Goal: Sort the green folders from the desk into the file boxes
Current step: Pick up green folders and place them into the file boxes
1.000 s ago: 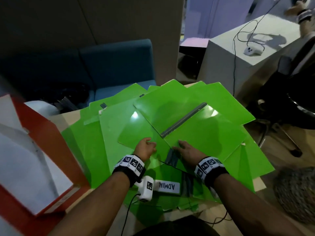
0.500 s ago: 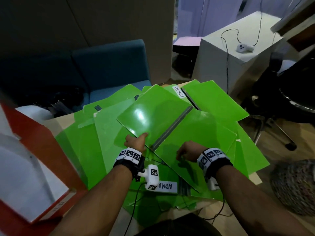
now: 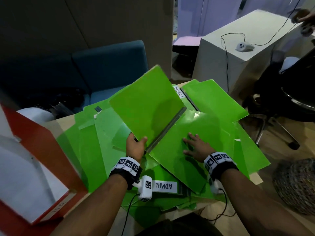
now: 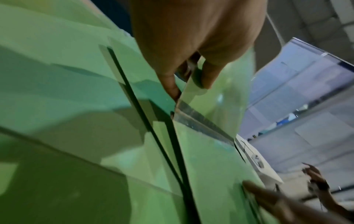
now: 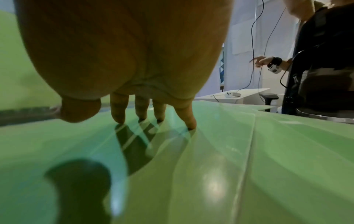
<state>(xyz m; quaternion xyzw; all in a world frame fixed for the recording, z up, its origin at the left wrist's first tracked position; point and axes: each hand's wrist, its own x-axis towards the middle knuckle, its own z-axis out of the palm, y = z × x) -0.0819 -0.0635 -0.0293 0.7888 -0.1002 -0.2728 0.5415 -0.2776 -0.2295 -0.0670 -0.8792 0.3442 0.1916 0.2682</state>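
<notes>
An open green folder (image 3: 190, 130) with a grey spine lies on top of a heap of several green folders (image 3: 95, 147) on the desk. My left hand (image 3: 136, 145) pinches the near corner of its left cover (image 3: 146, 106), thumb on top, and that cover stands raised; in the left wrist view the left hand (image 4: 189, 80) pinches that same edge. My right hand (image 3: 196, 145) lies flat, fingers spread, on the right cover, where my right hand (image 5: 153, 119) shows straight fingertips touching the glossy plastic. White labels read ADMIN (image 3: 164, 186) and SECURITY (image 3: 179, 91).
A red and white file box (image 3: 30, 167) stands at the left on the desk. Behind are a blue sofa (image 3: 109, 65) and a white cabinet (image 3: 242, 53) with a cabled device. An office chair (image 3: 289, 103) and a woven pouf (image 3: 296, 184) stand right. Another person's hand (image 3: 305, 19) shows top right.
My left hand has swung the folder's left cover up from flat. My right hand went from gripping the near edge to lying flat on the right cover.
</notes>
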